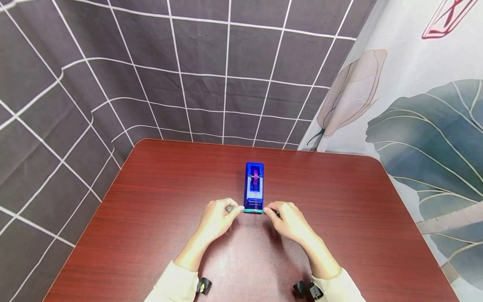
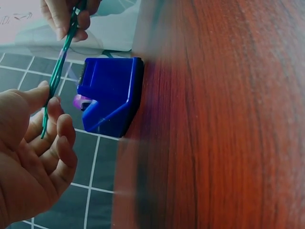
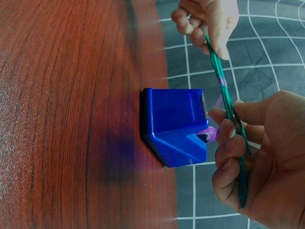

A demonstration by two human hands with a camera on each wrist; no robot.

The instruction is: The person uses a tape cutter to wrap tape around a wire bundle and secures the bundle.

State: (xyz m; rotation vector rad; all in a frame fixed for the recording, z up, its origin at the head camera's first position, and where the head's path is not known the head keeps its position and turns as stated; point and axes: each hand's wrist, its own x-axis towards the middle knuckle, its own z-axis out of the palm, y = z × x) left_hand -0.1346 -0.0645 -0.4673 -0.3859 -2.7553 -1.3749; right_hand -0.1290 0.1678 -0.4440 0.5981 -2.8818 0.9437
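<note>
A bundle of thin green strands is stretched between both hands, just in front of the blue tape dispenser. My left hand pinches one end between thumb and forefinger. The other end is pinched by my right hand, whose other fingers curl around the loose tails, as the right wrist view shows. A purplish band of tape lies across the middle of the bundle. From there a see-through strip reaches toward the dispenser's toothed edge. The dispenser carries a purple tape roll and stands upright.
The dispenser stands on a reddish-brown wooden table with rounded back corners. A dark grey gridded curtain hangs behind and to the left. Another curtain, white with leaf prints, hangs at the right.
</note>
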